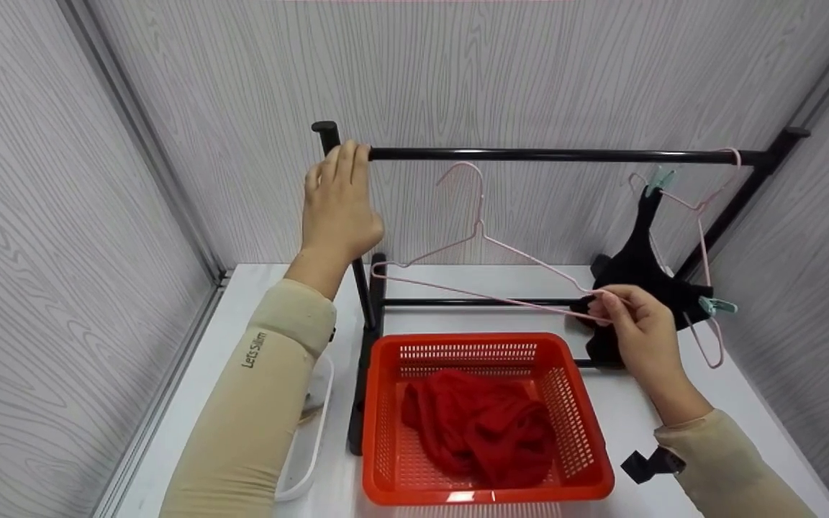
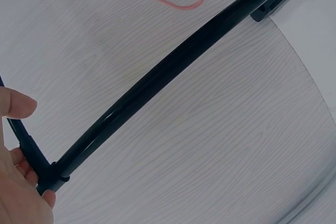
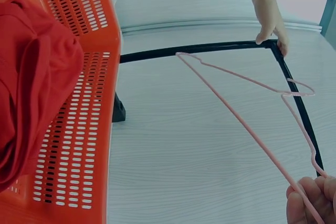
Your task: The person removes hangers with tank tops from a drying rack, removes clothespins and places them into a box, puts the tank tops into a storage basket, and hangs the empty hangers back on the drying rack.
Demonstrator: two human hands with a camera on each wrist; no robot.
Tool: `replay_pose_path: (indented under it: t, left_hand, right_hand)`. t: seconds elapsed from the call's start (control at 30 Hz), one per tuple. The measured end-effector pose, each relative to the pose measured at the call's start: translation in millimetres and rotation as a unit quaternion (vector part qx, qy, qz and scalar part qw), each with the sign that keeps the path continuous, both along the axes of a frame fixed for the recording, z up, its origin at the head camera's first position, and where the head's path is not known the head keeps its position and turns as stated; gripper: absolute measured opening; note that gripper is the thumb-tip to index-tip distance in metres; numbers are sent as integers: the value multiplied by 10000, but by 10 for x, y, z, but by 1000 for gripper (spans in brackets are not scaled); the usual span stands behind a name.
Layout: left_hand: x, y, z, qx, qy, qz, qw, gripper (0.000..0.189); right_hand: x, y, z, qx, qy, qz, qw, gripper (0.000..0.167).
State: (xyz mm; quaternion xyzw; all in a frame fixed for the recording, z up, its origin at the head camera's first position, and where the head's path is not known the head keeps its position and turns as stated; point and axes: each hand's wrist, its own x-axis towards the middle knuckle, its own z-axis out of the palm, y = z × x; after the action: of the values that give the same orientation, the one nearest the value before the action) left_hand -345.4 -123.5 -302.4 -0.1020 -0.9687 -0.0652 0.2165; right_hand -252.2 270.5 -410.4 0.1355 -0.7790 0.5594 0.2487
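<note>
My left hand (image 1: 342,205) holds the top left corner of a black clothes rack (image 1: 529,155), with its fingers over the end of the top rail. In the left wrist view, fingertips show against the corner joint (image 2: 50,174). My right hand (image 1: 641,331) pinches one lower corner of a pink wire hanger (image 1: 478,224) between thumb and fingers. This hanger is bare, its hook up and just below the rail. In the right wrist view, the hanger's long bottom wire (image 3: 241,121) runs away from the right fingers.
A red basket (image 1: 587,439) with a crumpled red garment (image 1: 479,424) stands in front of the rack. On the rail's right end hangs another pink hanger (image 1: 704,237) with a black garment (image 1: 634,277) held by green clips (image 1: 717,306). A white tray (image 1: 317,432) lies beneath the left arm.
</note>
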Motion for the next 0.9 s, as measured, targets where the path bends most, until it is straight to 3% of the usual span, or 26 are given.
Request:
replay_pose_path:
  t: [0.43,0.6,0.73,0.9]
  left_hand:
    - [-7,-14,-37,89,-42,67,9999,82]
    - [-2,-34,-56,122,30,105,9999,82]
    - [6,-43,-64,121,84,135,9998,82]
    - [1,-3,-63,81,96,132,9998,82]
  right_hand:
    - [-157,-263,219,-97,656,-182,9976,16]
    - [-220,-396,231,118,735,-374,9965,15]
    - [-179,-553,327,215,747,-479,9958,14]
    - [-252,-631,274,172,744,-564,9955,14]
